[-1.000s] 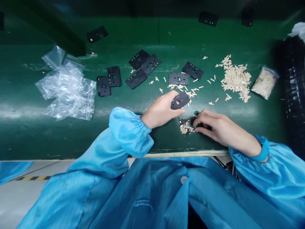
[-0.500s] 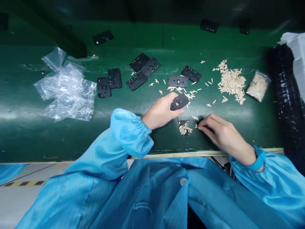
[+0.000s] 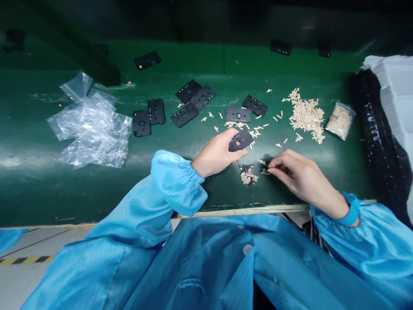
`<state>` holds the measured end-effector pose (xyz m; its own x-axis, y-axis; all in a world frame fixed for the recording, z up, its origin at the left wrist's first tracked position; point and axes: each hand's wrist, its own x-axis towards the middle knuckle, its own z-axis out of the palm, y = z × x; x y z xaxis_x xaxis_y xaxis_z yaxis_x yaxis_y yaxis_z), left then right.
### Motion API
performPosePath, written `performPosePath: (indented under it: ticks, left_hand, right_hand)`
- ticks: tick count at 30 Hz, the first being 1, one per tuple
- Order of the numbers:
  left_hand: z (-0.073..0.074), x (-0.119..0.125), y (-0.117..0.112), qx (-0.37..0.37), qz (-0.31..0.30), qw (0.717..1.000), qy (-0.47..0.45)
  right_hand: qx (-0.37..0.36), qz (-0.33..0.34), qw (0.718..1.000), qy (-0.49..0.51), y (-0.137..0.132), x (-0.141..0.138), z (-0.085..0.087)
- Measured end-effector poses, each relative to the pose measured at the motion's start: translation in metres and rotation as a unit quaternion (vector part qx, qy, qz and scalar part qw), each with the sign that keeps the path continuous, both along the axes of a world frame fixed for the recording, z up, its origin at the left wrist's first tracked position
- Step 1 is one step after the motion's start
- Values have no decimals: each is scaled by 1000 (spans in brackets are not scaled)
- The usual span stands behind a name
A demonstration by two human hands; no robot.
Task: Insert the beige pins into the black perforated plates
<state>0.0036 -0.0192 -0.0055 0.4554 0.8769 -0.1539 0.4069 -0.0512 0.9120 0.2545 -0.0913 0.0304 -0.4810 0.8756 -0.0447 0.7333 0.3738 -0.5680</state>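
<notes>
In my left hand (image 3: 217,151) I hold a thin black plastic plate (image 3: 241,140) with cut-out holes, tilted up between thumb and fingers. My right hand (image 3: 295,174) is closed in a pinch low over the green bench, with a small beige piece (image 3: 265,172) at its fingertips. Another beige bit lies just above that piece. Between my hands sits a little heap of beige and black scraps (image 3: 248,175). Behind the held plate, two more black plates (image 3: 238,115) lie among scattered beige strips.
Clear plastic bags (image 3: 93,125) are piled at the left. Several black plates (image 3: 184,115) lie mid-bench and further back. To the right are a beige pile (image 3: 308,115), a filled zip bag (image 3: 340,120) and a black wrapped bundle (image 3: 371,129). A green post (image 3: 97,64) stands back left.
My view has shifted slightly. My right fingertips have moved a little and the beige piece at them now lies flatter. My left hand keeps holding the black plate.
</notes>
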Motion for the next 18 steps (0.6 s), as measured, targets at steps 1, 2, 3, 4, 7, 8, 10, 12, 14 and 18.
performPosePath:
  ticks: [1,2,3,4,7,8,10,12,14,18]
  left_hand:
    - [0,0,0,-1,-1,1000,2]
    - [0,0,0,-2,0,1000,4]
    - [1,0,0,-3,1,1000,6]
    - [1,0,0,-3,2,1000,8]
    - [2,1,-1,-2,3,1000,7]
    - [2,1,-1,-1,4,1000,6]
    - [1,1,-1,-1,6,1000,3]
    - [1,1,-1,-2,6,1000,3]
    - [1,1,-1,-5,5,1000,5]
    - [2,1,-1,-5,5,1000,6]
  right_hand:
    - [-3,3,1000,2,-4,0,-3]
    - [-5,3,1000,3,-7,-1,-6]
    - [-5,-1,1000,4,-11,-1,-10]
    - [-7,-8,1000,6,-13,-2,-13]
    - [-22,-26,999,9,-14,-4,-19]
    - [-28,-25,999,6,-13,-5,-20]
    - [-33,-17,999,-6,-11,-4,-20]
    - [-30,-11,999,-9,-10,-3,-18]
    - [-24,-11,1000,-1,-12,-2,-17]
    - [-20,-7,1000,0,-15,-2,-15]
